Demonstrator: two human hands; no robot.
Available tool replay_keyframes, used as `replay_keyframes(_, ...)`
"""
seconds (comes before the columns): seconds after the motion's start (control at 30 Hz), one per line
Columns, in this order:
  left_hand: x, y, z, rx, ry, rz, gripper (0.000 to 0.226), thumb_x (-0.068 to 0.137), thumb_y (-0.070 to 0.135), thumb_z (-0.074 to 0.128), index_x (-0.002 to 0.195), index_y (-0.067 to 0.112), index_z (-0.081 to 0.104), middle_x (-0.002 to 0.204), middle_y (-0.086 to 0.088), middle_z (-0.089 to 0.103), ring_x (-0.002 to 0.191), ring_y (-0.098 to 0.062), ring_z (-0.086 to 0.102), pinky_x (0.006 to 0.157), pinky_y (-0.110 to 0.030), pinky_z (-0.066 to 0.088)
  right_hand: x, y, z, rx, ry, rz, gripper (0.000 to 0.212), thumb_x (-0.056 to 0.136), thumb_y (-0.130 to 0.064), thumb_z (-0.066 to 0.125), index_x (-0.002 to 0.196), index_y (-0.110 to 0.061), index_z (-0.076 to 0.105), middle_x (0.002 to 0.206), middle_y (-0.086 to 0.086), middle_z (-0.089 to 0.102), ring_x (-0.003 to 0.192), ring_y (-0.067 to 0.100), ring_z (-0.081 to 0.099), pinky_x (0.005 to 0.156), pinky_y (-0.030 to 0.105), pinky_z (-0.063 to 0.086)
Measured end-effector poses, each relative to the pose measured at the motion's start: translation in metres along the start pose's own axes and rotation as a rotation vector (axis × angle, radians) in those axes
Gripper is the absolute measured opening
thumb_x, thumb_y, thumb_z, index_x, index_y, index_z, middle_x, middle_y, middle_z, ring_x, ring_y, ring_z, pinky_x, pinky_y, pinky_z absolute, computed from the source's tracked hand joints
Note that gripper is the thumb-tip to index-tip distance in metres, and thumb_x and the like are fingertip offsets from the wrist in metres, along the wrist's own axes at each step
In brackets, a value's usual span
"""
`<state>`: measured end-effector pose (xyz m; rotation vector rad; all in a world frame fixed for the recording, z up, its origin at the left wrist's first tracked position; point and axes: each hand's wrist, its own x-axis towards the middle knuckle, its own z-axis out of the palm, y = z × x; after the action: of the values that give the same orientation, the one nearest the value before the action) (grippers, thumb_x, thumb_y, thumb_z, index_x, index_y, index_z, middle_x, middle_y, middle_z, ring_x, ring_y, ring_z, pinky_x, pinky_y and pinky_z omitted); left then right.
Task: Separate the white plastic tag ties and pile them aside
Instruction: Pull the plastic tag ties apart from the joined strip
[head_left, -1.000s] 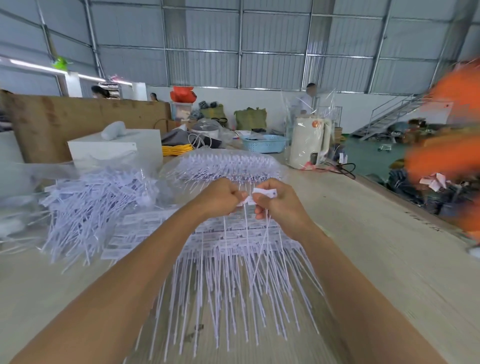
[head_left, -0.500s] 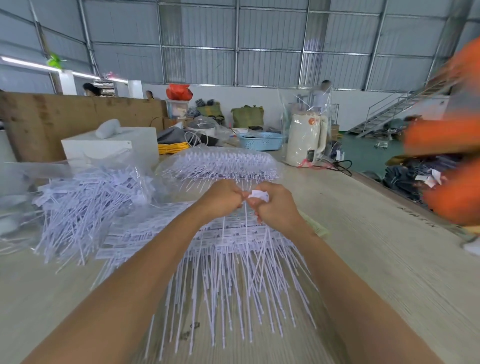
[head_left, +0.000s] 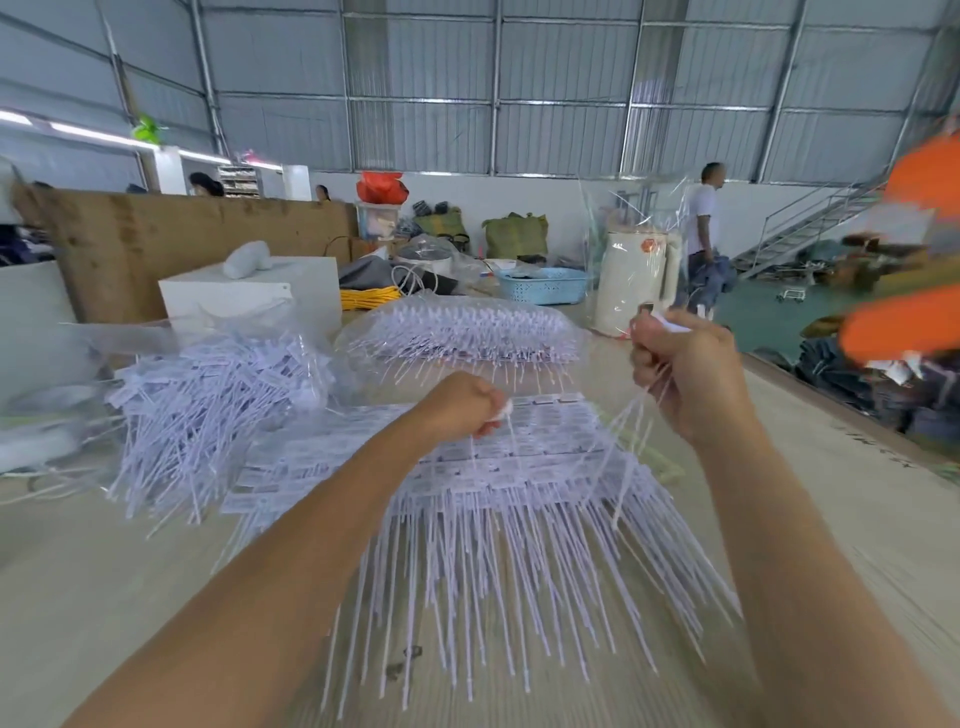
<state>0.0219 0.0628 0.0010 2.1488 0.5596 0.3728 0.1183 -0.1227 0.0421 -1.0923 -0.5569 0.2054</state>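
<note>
A wide sheet of joined white tag ties (head_left: 498, 499) lies on the table in front of me, tails pointing toward me. My left hand (head_left: 462, 405) pinches a tag head at the sheet's far edge, one thin tail hanging below it. My right hand (head_left: 685, 374) is raised to the right and grips a small bunch of torn-off ties (head_left: 631, 441), whose tails dangle over the sheet. A loose pile of separated ties (head_left: 208, 405) lies at the left.
A clear bag of more tie sheets (head_left: 467, 332) sits behind the sheet. A white box (head_left: 249, 301), a blue basket (head_left: 545, 286) and a wrapped white canister (head_left: 634, 280) stand farther back. Blurred orange shapes (head_left: 904, 322) are at the right, beyond the table edge (head_left: 831, 415).
My hands were together at the sheet's far edge. The right hand has pulled away up and to the right with a few ties; the left stays at the sheet.
</note>
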Motion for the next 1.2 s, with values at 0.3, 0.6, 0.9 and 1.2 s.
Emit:
replay_keyframes(0.3, -0.014, 0.032, 0.010, 0.304, -0.171, 0.191, 0.017, 0.086, -0.005, 0.049, 0.089, 0.000, 0.065, 0.081, -0.010, 0.062, 0.076, -0.019, 0.055, 0.068, -0.025, 0.041, -0.007, 0.046, 0.022, -0.474, -0.285, 0.236, 0.013, 0.087, -0.005, 0.063, 0.079, 0.004, 0.060, 0.074, 0.015, 0.058, 0.070, 0.026, 0.058, 0.067, 0.037, 0.054)
replay_keyframes(0.6, -0.016, 0.018, 0.001, 0.142, -0.200, 0.143, 0.030, 0.082, 0.002, 0.066, 0.103, 0.014, 0.047, 0.092, -0.006, 0.054, 0.086, -0.020, 0.052, 0.083, -0.037, 0.047, -0.020, 0.056, 0.029, -0.529, -0.384, 0.212, 0.005, 0.088, -0.002, 0.061, 0.084, 0.000, 0.057, 0.064, 0.011, 0.064, 0.050, 0.018, 0.062, 0.049, 0.020, 0.044)
replay_keyframes(0.9, -0.018, 0.009, -0.014, 0.201, -0.136, 0.158, 0.031, 0.089, 0.032, 0.063, 0.060, 0.020, 0.066, 0.049, 0.006, 0.062, 0.047, -0.008, 0.056, 0.056, -0.021, 0.047, -0.012, 0.061, 0.030, -0.411, -0.318, 0.116, 0.015, 0.085, 0.001, 0.063, 0.073, -0.002, 0.056, 0.058, 0.001, 0.059, 0.056, 0.012, 0.062, 0.057, 0.022, 0.051)
replay_keyframes(1.2, -0.019, 0.016, -0.005, 0.154, -0.030, 0.123, 0.034, 0.091, 0.023, 0.060, 0.058, 0.015, 0.064, 0.046, 0.007, 0.055, 0.049, -0.011, 0.048, 0.059, -0.024, 0.039, -0.012, 0.062, 0.022, -0.542, -0.381, 0.123, 0.011, 0.086, -0.001, 0.063, 0.096, 0.003, 0.061, 0.069, 0.011, 0.061, 0.055, 0.017, 0.061, 0.060, 0.030, 0.053)
